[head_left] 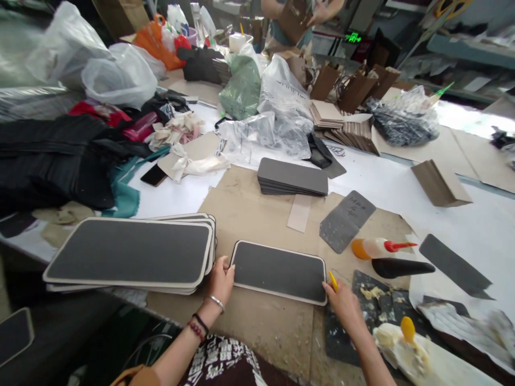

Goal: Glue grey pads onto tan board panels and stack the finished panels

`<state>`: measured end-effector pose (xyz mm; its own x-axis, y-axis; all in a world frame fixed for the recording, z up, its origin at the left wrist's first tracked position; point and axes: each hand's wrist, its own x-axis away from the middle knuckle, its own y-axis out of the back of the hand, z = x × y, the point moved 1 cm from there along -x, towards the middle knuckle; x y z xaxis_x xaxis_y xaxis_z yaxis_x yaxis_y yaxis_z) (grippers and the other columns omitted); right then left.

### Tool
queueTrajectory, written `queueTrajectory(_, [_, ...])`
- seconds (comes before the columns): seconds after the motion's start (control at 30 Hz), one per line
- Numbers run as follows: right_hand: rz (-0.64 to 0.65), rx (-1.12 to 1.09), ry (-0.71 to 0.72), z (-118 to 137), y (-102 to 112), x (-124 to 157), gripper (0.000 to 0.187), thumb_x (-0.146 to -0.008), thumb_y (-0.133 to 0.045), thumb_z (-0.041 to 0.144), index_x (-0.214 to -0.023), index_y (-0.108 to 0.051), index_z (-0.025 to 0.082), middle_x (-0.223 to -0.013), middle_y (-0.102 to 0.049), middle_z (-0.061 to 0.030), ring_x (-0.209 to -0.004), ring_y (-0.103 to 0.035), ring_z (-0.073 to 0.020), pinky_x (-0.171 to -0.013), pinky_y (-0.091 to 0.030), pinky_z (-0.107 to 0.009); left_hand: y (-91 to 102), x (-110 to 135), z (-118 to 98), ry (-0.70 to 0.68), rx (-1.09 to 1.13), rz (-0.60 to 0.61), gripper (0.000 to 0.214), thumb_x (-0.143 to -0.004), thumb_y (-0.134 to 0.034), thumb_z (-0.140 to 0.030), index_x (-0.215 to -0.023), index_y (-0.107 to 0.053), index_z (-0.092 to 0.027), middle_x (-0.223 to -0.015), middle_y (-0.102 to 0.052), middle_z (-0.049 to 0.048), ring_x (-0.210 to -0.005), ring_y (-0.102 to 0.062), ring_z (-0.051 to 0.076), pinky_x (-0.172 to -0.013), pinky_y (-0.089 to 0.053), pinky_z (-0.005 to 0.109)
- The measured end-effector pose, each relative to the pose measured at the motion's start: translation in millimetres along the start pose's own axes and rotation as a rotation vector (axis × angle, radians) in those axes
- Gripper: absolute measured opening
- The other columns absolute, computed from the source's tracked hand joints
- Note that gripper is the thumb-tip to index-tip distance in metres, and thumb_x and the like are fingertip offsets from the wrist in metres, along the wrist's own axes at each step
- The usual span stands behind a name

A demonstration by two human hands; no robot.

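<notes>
A dark grey rectangular panel with rounded corners and a pale border lies flat on the brown cardboard in front of me. My left hand grips its left edge with closed fingers. At its right edge is my right hand, thumb and fingers closed by the corner. A thin yellow stick pokes up out of that hand; the rest of it is hidden. Just left of my left hand sits a stack of larger pale-bordered dark panels.
Narrow dark boards are stacked farther back. To the right lie a glue bottle with a red nozzle, a black handle-shaped object and a yellow-handled tool in pale paste. Across the table, a person's hands hold a brown piece.
</notes>
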<state>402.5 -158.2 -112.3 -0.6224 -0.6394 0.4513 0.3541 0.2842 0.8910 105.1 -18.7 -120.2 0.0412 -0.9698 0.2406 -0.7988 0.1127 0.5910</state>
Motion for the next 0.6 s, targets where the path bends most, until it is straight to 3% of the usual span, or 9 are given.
queueTrajectory(0.17, [0.007, -0.147, -0.021, -3.3, 3.3, 1.4, 0.027, -0.079, -0.037, 0.04, -0.075, -0.055, 0.02, -0.068, -0.062, -0.0033, -0.07, -0.059, -0.0193, -0.062, -0.039, -0.025, -3.1, -5.4, 4.4, 0.046, 0.07, 0.03, 0.009, -0.065, -0.051, -0.026, -0.069, -0.052, -0.018, -0.051, -0.052, -0.0022, -0.05, -0.054, 0.015, -0.052, -0.044, 0.027])
queueTrajectory(0.37, [-0.082, -0.296, -0.062, -4.3, 8.6, 6.9, 0.027, -0.069, -0.042, 0.047, -0.065, -0.05, 0.021, -0.056, -0.055, -0.0011, -0.059, -0.053, -0.019, -0.057, -0.035, -0.026, -3.6, -5.9, 5.0, 0.034, 0.074, 0.03, 0.011, -0.063, -0.051, -0.028, -0.065, -0.052, -0.018, -0.055, -0.055, -0.0001, -0.052, -0.054, 0.015, -0.054, -0.044, 0.026])
queueTrajectory(0.5, [0.0, -0.619, -0.044, -2.5, 11.3, 7.9, 0.028, -0.064, -0.044, 0.048, -0.057, -0.046, 0.021, -0.05, -0.047, 0.0011, -0.052, -0.046, -0.0153, -0.053, -0.034, -0.026, -0.9, -6.7, 6.6, 0.002, 0.051, 0.038, 0.017, -0.06, -0.052, -0.031, -0.067, -0.054, -0.016, -0.061, -0.057, 0.0035, -0.058, -0.056, 0.018, -0.059, -0.047, 0.031])
queueTrajectory(0.6, [0.081, -0.735, -0.022, -1.4, 11.1, 8.8, 0.033, -0.066, -0.041, 0.053, -0.056, -0.043, 0.021, -0.044, -0.04, 0.0035, -0.044, -0.04, -0.0122, -0.047, -0.032, -0.025, 3.8, -3.9, 7.1, -0.03, 0.039, 0.051, 0.021, -0.061, -0.051, -0.033, -0.073, -0.055, -0.016, -0.066, -0.057, 0.0043, -0.061, -0.057, 0.02, -0.064, -0.048, 0.035])
